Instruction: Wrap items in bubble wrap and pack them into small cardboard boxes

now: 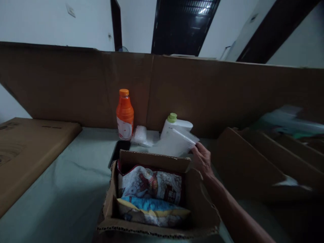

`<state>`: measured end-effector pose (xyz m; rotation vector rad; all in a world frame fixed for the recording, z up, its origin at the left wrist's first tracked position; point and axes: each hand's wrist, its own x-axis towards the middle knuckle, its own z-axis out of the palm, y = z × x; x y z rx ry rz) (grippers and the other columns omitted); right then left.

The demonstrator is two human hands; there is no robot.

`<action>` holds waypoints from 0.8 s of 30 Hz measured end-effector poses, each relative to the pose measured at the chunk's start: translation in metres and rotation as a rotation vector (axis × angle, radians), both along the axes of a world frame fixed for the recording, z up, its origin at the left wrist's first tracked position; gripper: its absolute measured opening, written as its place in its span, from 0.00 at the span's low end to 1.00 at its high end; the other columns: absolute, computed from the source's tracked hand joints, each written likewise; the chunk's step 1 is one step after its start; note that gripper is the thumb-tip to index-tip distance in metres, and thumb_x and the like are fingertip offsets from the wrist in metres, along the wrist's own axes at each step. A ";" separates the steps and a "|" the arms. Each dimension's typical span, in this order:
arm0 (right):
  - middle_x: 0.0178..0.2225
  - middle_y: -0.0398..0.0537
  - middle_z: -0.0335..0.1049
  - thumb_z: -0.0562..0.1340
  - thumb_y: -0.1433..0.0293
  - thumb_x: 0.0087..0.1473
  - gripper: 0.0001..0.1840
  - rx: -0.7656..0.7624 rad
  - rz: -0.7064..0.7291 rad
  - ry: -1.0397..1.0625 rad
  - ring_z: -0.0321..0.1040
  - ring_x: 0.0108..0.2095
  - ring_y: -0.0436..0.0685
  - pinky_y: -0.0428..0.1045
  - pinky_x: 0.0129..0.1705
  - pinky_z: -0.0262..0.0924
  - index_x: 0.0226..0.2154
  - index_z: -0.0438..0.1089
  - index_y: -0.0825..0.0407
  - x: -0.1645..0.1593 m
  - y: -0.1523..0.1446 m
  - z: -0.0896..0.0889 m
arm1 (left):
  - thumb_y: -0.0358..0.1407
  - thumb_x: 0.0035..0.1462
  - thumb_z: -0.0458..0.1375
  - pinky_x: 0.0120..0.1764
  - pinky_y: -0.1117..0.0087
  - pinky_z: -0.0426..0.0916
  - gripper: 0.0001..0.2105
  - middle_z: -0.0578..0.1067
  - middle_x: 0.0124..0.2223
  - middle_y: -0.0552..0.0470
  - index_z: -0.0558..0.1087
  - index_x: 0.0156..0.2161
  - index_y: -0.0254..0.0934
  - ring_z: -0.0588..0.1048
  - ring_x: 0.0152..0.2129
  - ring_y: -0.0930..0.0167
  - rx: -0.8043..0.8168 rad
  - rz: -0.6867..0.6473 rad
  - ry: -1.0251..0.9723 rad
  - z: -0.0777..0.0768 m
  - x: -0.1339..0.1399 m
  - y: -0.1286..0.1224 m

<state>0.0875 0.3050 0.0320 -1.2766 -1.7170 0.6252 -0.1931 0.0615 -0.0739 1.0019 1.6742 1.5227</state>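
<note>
My right hand (201,157) is closed on the edge of a translucent plastic sheet (168,143), blurred by motion, just past the far right corner of an open cardboard box (154,158). Two printed bags lie in the box: a white and dark red one (152,184) at the back and a blue and yellow one (154,211) in front. Behind the sheet, and partly covered by it, stands a white bottle with a green cap (172,118). My left hand is out of the picture.
An orange bottle (125,114) stands near the cardboard wall (192,87), beside a roll of bubble wrap (140,134). A dark flat object (118,152) lies behind the box. At left is a closed carton (32,145); at right, an open carton (250,158) holding plastic.
</note>
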 end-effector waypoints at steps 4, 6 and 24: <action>0.24 0.48 0.71 0.56 0.46 0.56 0.27 -0.143 -0.040 0.065 0.66 0.25 0.56 0.48 0.25 0.60 0.34 0.73 0.54 0.061 -0.050 -0.009 | 0.46 0.60 0.62 0.49 0.52 0.74 0.20 0.75 0.52 0.46 0.71 0.55 0.43 0.73 0.52 0.56 -0.029 -0.025 0.022 0.010 0.020 -0.049; 0.24 0.49 0.72 0.62 0.46 0.50 0.27 -0.203 -0.087 0.067 0.68 0.25 0.58 0.49 0.25 0.61 0.32 0.73 0.54 0.089 -0.067 -0.016 | 0.50 0.56 0.63 0.54 0.49 0.72 0.26 0.77 0.50 0.45 0.70 0.57 0.41 0.72 0.54 0.51 -0.042 -0.001 0.065 0.016 0.026 -0.069; 0.64 0.57 0.60 0.61 0.58 0.60 0.39 -0.046 0.596 -0.146 0.61 0.61 0.63 0.57 0.61 0.59 0.68 0.48 0.49 0.035 -0.217 -0.040 | 0.48 0.57 0.61 0.63 0.52 0.61 0.32 0.72 0.56 0.42 0.61 0.62 0.37 0.69 0.58 0.54 -0.019 0.035 0.120 0.029 0.035 -0.081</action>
